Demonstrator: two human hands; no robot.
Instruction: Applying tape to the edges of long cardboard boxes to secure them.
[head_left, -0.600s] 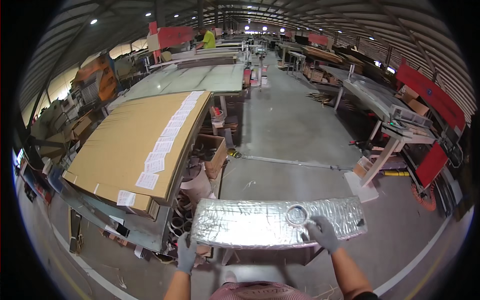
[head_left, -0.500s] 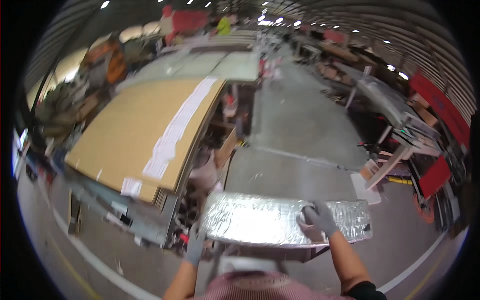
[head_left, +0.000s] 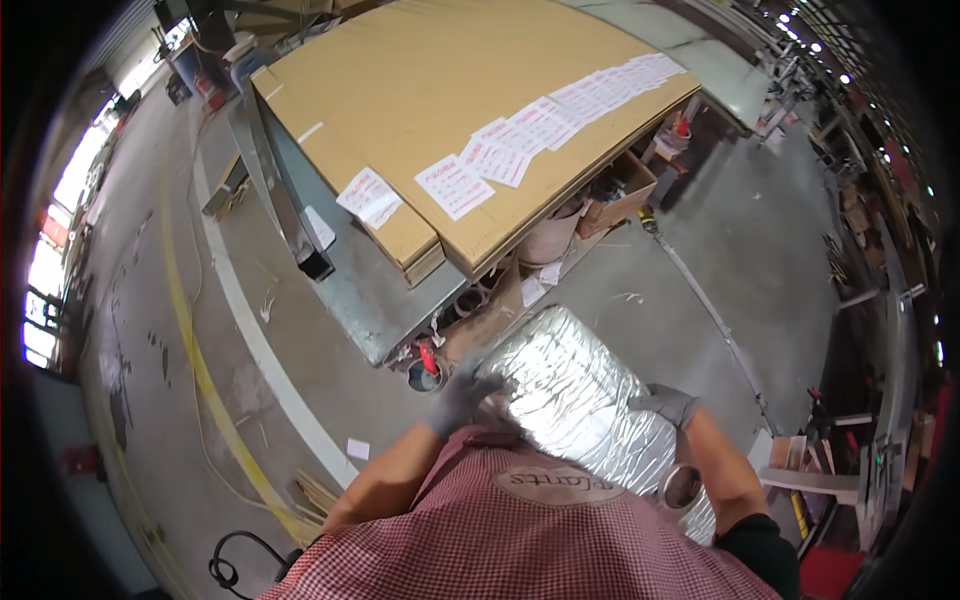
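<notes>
A long panel covered in crinkled silver foil (head_left: 575, 385) lies slantwise in front of my body, its near end partly hidden by the checked apron (head_left: 480, 510). My left hand (head_left: 462, 398), in a grey glove, grips the panel's left edge near the far end. On the opposite edge, my gloved right hand (head_left: 668, 403) holds on with its fingers over the foil. A roll of tape (head_left: 681, 487) rests on the panel beside my right forearm, touched by neither hand.
Ahead stands a metal table (head_left: 385, 315) stacked with brown cardboard sheets (head_left: 450, 90), with printed paper sheets (head_left: 515, 145) in a row on top. Beneath it are a cardboard box (head_left: 622, 190) and tubs. Another workbench (head_left: 815, 483) is at right. Yellow floor lines run at left.
My view has swung left and down, toward the table. The panel has turned from crosswise to slanting. My right hand has left the tape roll and now grips the panel's edge.
</notes>
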